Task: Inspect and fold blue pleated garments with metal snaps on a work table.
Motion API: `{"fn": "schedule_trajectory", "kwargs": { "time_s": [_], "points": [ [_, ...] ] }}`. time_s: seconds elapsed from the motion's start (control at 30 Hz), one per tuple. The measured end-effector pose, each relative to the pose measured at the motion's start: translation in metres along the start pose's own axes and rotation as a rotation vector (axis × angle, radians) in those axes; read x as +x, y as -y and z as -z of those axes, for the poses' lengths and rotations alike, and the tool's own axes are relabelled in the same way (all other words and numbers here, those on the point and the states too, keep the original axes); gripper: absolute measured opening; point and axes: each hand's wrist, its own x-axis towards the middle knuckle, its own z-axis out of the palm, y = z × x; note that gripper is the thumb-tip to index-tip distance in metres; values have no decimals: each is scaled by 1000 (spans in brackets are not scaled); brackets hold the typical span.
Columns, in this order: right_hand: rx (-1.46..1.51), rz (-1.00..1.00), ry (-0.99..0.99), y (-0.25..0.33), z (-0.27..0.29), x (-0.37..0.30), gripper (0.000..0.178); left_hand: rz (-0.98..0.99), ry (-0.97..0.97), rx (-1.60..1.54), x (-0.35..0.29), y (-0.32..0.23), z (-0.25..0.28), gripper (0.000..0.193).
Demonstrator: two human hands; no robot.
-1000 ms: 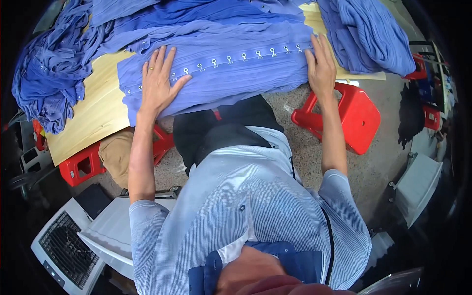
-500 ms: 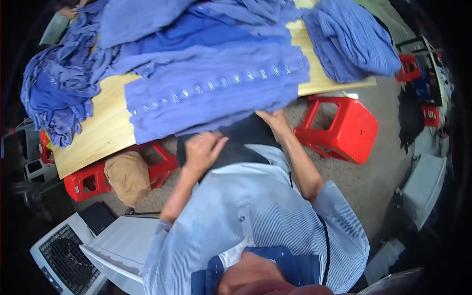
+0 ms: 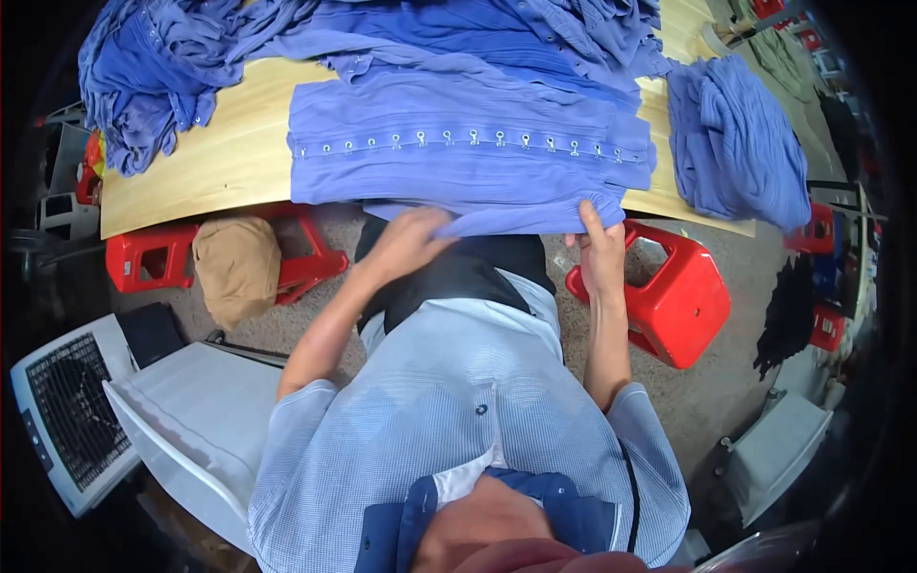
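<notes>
A blue garment (image 3: 401, 172) lies flat across the table's near edge, a row of metal fasteners running along it from left to right. At its near right corner my right hand (image 3: 602, 250) is closed, thumb on top, pinching a lifted fold of the cloth. My left hand (image 3: 409, 246) is at the near edge, left of the middle, over my dark lap. Its thumb and fingers close round the narrow left end of the same fold; they are slightly blurred and partly covered by cloth.
More blue garments lie heaped at the far side and far left (image 3: 158, 81) of the wooden table (image 3: 181, 198). A folded blue pile (image 3: 735, 143) sits at the right. Red stools (image 3: 683, 301) stand below, one carrying a tan cloth bundle (image 3: 237, 272). A white fan unit (image 3: 81, 406) is lower left.
My right hand has come up from below the edge and now grips the garment's near right corner. My left hand has moved up to the cloth. The near fold is lifted; the view has shifted.
</notes>
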Motion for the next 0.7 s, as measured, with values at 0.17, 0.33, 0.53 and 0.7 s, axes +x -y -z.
{"fn": "schedule_trajectory", "kwargs": {
  "time_s": [0.17, 0.33, 0.53, 0.7],
  "points": [
    [113, 17, -234, 4, -1, 7, 26, 83, -54, 16, -59, 8, 55, 20],
    [134, -1, -233, 7, -1, 8, 28, 450, -3, -53, -104, -7, 94, 29],
    [218, -75, -249, -2, 8, 14, 26, 739, 98, -995, -105, -46, 130, 44],
    [148, -127, -280, -8, -19, -13, 19, 599, -65, -1667, -90, -56, 115, 39]
  ]
}}
